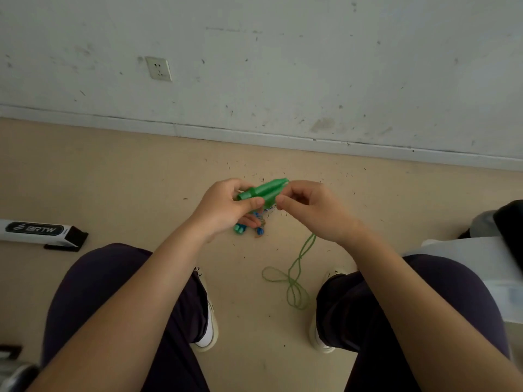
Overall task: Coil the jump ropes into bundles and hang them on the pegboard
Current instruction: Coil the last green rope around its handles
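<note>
Head view: left hand (226, 206) grips paired green handles (263, 190), right hand (308, 207) apparently pinching their tip; keep handles aligned while gathering the trailing green rope (294, 275).

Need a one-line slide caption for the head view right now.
Seated person's left hand and right hand hold green jump-rope handles together; green cord trails loose on the floor.

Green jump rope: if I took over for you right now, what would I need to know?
Left hand grips the two green handles together. Right hand pinches at their far end. The green cord trails loose on the floor between the feet, not yet coiled. A blue-beaded bundle shows under the left hand; I cannot tell if it is held. No pegboard in view. Left: coil the cord, then hang it.
</note>
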{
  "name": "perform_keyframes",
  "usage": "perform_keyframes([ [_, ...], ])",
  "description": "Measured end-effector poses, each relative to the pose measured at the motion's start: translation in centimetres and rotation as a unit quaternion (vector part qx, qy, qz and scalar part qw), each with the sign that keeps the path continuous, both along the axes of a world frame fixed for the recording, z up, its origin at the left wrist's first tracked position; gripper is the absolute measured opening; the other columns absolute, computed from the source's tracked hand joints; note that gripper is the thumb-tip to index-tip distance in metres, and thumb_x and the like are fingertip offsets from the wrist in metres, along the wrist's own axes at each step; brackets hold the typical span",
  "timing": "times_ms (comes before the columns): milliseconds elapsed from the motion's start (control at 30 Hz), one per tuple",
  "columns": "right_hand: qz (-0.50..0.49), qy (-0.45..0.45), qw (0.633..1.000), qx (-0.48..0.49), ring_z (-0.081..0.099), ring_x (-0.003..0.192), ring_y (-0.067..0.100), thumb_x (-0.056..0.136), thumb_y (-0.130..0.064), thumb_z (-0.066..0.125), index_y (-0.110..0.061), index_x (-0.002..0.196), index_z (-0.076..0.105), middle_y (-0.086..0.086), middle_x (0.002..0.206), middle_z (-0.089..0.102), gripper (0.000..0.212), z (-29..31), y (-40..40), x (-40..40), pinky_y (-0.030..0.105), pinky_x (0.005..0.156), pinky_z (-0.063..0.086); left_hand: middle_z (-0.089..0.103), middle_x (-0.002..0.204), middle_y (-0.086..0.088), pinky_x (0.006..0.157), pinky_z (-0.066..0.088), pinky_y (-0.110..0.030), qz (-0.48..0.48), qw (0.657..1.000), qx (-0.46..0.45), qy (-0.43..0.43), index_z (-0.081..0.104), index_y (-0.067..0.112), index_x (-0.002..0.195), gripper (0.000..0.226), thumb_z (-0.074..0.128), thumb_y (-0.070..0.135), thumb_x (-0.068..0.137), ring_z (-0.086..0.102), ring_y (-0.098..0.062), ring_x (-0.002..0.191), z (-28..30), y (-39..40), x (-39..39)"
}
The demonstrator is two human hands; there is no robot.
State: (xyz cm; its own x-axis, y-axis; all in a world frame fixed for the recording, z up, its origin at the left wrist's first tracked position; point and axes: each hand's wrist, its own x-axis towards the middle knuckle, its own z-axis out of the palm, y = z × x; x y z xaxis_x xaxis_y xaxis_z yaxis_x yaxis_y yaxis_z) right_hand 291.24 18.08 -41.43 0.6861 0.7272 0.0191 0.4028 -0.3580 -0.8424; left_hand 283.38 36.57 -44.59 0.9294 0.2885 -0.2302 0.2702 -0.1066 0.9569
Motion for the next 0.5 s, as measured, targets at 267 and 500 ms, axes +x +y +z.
perform_keyframes([
  [267, -0.007, -0.121, 0.993, 0.007, 0.055, 0.073, 0.005, 0.081, -0.016, 0.077, -0.015, 0.081, 0.077, 0.000, 0.081, 0.062, 0.002, -0.3, 0.0, 1.0, 0.015, 0.068, 0.041, 0.076, 0.083, -0.010, 0.062, 0.058, -0.027, -0.181, 0.983, 0.010, 0.028, 0.074, 0.016, 0.106, 0.017, 0.071, 0.010, 0.090, 0.072, -0.022, 0.065, 0.7, -0.6, -0.2],
  [500, -0.025, 0.022, 0.999, 0.020, 0.053, 0.064, 0.007, 0.084, -0.025, 0.077, -0.013, 0.090, 0.067, 0.011, 0.076, 0.062, 0.017, -0.5, -0.3, 1.5, 0.020, 0.058, 0.045, 0.075, 0.087, -0.011, 0.050, 0.051, -0.025, -0.201, 0.979, -0.014, -0.015, 0.070, 0.020, 0.111, 0.018, 0.064, 0.012, 0.096, 0.061, -0.012, 0.057, 0.8, -1.0, -0.8],
])
